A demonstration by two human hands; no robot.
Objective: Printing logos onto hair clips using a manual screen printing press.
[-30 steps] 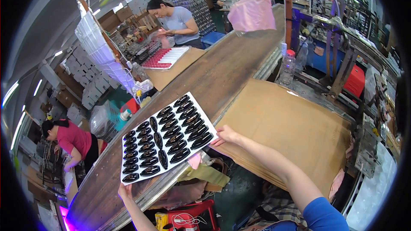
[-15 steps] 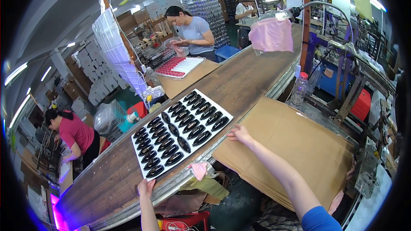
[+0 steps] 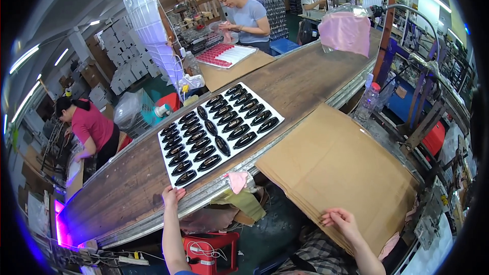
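Observation:
A white tray [image 3: 227, 162] with rows of glossy black, pointed oval pieces [image 3: 222, 145] lies on the long wooden bench. At the tray's near left corner is my left hand [image 3: 174, 194], its fingers closed on the edge. My right hand [image 3: 341, 221] is over the near side of a stack of flat brown cardboard sheets [image 3: 351, 158], right of the bench. Its fingers are loosely bent and apart, with nothing visible in them.
The wooden bench [image 3: 300, 84] runs diagonally with a metal edge. A pink cloth [image 3: 346, 31] hangs on a lamp at the far right. A red-capped bottle [image 3: 367, 103] stands beyond the cardboard. Across the bench, a person [image 3: 249, 18] works by a tray of red pieces [image 3: 219, 56].
My right hand has left the cardboard's far left edge near the bench and come back toward me over the stack. My left hand stays at the tray's corner. The whole view has shifted.

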